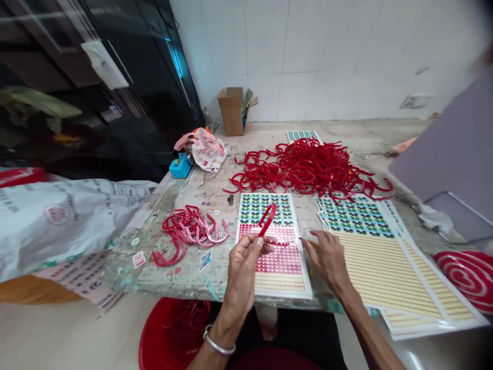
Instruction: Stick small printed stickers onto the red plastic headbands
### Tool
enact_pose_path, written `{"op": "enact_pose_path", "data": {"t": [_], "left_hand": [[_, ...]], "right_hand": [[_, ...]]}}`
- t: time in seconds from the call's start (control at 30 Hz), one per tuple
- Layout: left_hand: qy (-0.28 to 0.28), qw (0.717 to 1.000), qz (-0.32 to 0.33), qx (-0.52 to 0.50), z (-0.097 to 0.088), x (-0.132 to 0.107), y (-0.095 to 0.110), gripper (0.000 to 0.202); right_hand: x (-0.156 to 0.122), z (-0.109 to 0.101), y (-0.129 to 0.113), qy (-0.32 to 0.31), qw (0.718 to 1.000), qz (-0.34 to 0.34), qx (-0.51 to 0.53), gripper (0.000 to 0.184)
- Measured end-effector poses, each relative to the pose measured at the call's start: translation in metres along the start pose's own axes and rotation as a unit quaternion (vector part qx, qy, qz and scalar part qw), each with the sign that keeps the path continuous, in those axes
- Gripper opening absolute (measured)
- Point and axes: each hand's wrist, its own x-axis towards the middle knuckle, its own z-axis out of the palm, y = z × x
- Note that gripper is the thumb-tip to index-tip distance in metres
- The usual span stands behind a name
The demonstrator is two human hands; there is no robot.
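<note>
My left hand (pixel 244 267) grips a red plastic headband (pixel 267 220) upright, above a sticker sheet (pixel 273 246) printed with rows of green, pink and yellow. My right hand (pixel 327 255) rests beside that sheet, fingertips pinched at its right edge. Whatever they hold is too small and blurred to tell. To the right lies a stack of similar sheets (pixel 379 262). Beyond the hands is a large tangled pile of red headbands (pixel 308 167). A smaller heap of headbands (pixel 188 231), some with pink on them, lies to the left of my left hand.
A stained stone table edge (pixel 192 293) runs before me. A red tub (pixel 173 331) sits below it. A white woven sack (pixel 57 221) lies at left. A cardboard box (pixel 231 110), blue dispenser (pixel 179 165) and pink scraps (pixel 204 149) stand at the back. A grey board (pixel 442 144) leans in at right.
</note>
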Motion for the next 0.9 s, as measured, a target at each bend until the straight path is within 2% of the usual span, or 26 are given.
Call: {"op": "enact_pose_path", "data": {"t": [0.07,0.13,0.17,0.23,0.3,0.33,0.37,0.4,0.43,0.47,0.5,0.63,0.7,0.73,0.8,0.9], "left_hand": [[0.002,1.000,-0.008,-0.030,0.001,-0.001,-0.002,0.009],[0.006,0.998,-0.012,-0.058,0.003,-0.002,-0.003,0.008],[0.007,0.997,-0.014,-0.070,0.005,-0.002,-0.004,0.008],[0.003,0.996,-0.017,-0.090,0.007,-0.003,-0.005,0.008],[-0.005,0.995,-0.020,-0.101,0.009,-0.005,-0.005,0.008],[-0.007,0.994,-0.020,-0.104,0.008,-0.006,-0.005,0.008],[-0.005,0.994,-0.019,-0.105,0.007,-0.007,-0.005,0.007],[-0.002,0.994,-0.018,-0.104,0.005,-0.009,-0.005,0.007],[0.005,0.995,-0.016,-0.102,0.003,-0.010,-0.006,0.007],[0.013,0.995,-0.015,-0.098,0.001,-0.011,-0.006,0.006],[0.022,0.995,-0.016,-0.094,-0.002,-0.012,-0.007,0.006],[0.048,0.994,-0.033,-0.090,-0.008,-0.014,-0.015,0.009],[0.054,0.993,-0.043,-0.095,-0.009,-0.014,-0.018,0.011],[0.058,0.993,-0.048,-0.096,-0.010,-0.014,-0.019,0.011],[0.059,0.992,-0.056,-0.092,-0.010,-0.015,-0.020,0.012],[0.038,0.995,-0.061,-0.076,-0.009,-0.017,-0.019,0.012]], "right_hand": [[-0.009,-0.006,-0.009,0.016,0.998,0.033,0.059,0.032],[-0.017,-0.013,-0.031,-0.021,0.975,0.088,0.203,0.026],[-0.021,-0.016,-0.045,-0.077,0.944,0.134,0.291,0.023],[-0.026,-0.016,-0.074,-0.161,0.844,0.226,0.459,0.024],[-0.026,-0.010,-0.097,-0.172,0.743,0.289,0.578,0.025],[-0.025,-0.006,-0.106,-0.156,0.702,0.312,0.621,0.023],[-0.024,-0.002,-0.112,-0.135,0.671,0.329,0.650,0.020],[-0.022,0.002,-0.117,-0.116,0.654,0.338,0.666,0.018],[-0.020,0.005,-0.120,-0.100,0.652,0.340,0.670,0.016],[-0.019,0.007,-0.121,-0.088,0.666,0.335,0.660,0.016],[-0.018,0.008,-0.122,-0.080,0.695,0.321,0.639,0.016],[-0.016,0.001,-0.119,-0.024,0.853,0.190,0.486,0.011],[-0.011,-0.006,-0.116,0.010,0.897,0.127,0.423,0.008],[-0.008,-0.009,-0.114,0.013,0.908,0.104,0.405,0.007],[0.001,-0.015,-0.110,-0.027,0.918,0.071,0.389,0.007],[0.014,-0.016,-0.106,-0.129,0.905,0.032,0.404,0.010]]}}
